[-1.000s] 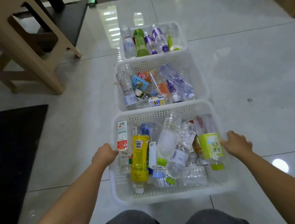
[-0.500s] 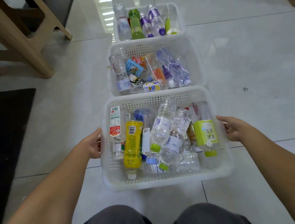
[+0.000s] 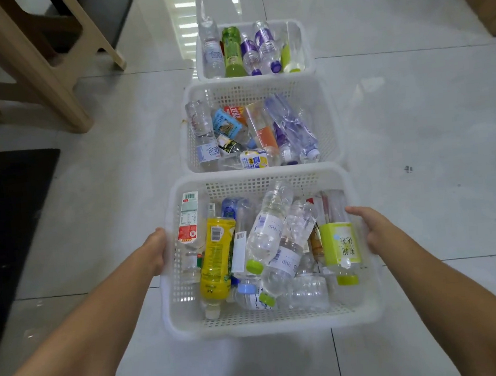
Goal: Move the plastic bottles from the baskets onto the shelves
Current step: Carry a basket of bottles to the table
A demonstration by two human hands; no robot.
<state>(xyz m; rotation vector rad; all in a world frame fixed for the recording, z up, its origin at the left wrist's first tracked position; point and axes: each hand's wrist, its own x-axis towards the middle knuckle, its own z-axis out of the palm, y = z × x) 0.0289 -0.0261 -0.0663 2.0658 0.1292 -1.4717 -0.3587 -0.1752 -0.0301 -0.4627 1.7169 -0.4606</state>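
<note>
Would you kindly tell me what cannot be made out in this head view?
- Shelves: none in the head view; out of frame.
- Fingers of the left hand and right hand: hidden by the rim of the near white perforated plastic basket, so the grip is unclear.
- Lowest bottles there: covered by the yellow plastic bottle and others.
- Labels in the far white basket: too small.
- Beige stool: cut by the top-left edge.

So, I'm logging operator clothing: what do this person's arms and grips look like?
Left forearm and right forearm are bare to the frame edge, no sleeves in view. The left grip and right grip are ungloved; no watch, band or ring shows.
</note>
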